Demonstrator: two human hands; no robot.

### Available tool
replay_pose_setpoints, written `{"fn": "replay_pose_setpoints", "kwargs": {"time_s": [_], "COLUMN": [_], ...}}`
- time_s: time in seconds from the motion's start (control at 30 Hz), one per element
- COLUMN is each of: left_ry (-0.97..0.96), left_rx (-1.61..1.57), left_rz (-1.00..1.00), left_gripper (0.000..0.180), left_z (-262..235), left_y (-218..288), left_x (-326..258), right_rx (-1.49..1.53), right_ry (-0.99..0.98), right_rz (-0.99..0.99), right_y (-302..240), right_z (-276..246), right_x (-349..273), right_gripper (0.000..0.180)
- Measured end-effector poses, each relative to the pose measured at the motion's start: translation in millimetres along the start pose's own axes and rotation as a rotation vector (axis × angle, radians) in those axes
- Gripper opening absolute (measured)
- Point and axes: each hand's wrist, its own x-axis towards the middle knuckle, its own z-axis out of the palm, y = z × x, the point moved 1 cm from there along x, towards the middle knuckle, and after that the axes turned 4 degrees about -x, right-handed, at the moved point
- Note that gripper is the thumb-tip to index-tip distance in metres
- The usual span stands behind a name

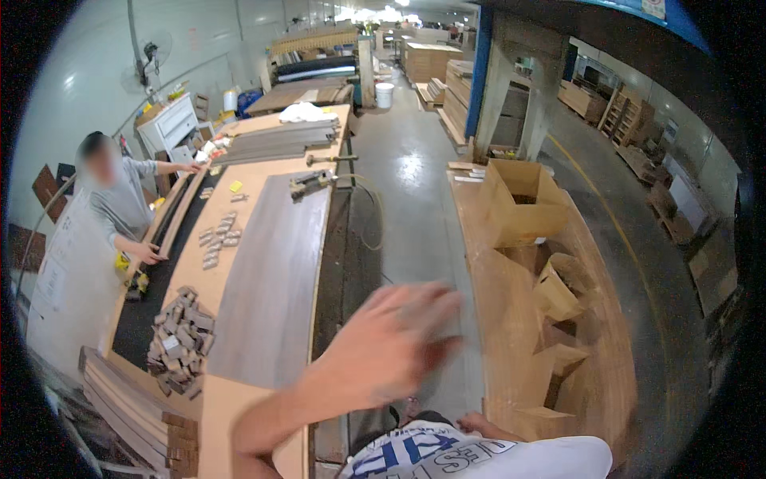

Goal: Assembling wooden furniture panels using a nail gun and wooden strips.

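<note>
My left hand (391, 343) is raised over the aisle between two worktables, its forearm crossing the near end of the left table. Its fingers are smeared by motion, and I see nothing clearly held. Low by my shirt, part of my right hand or wrist (472, 423) shows; its fingers are hidden. On the left table lies a long grey wood-grain panel (267, 279). A nail gun (311, 184) with a thin hose rests at the panel's far end, and a hammer (331, 159) lies just beyond. Left of the panel is a heap of small wood blocks (182, 343).
Across the left table, a co-worker (124, 188) has both hands on a long strip (177, 215). Smaller block groups (219, 238) and stacked grey boards (275, 144) lie there. The right table (503, 319) bears open cardboard boxes (519, 211). A white bucket (384, 96) stands down the aisle.
</note>
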Motion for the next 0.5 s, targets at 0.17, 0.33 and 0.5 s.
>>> {"fn": "replay_pose_setpoints", "kwargs": {"time_s": [0.17,0.33,0.5], "left_ry": [-0.056,-0.094,-0.110], "left_rx": [0.199,0.008,-0.023], "left_rz": [0.581,0.605,0.502], "left_gripper": [0.036,0.035,0.034], "left_z": [-7.5,27.5,16.7], "left_y": [67.1,23.0,3.2], "left_x": [96.6,169.6,168.1], "right_rx": [0.410,1.005,0.759], "right_ry": [0.134,0.271,0.089], "right_rz": [0.003,0.307,0.319], "right_y": [-50.3,-14.0,30.8], "right_z": [-96.2,-133.6,-105.8], "right_x": [7.2,54.0,127.6], "right_gripper": [0.025,0.019,0.020]}}
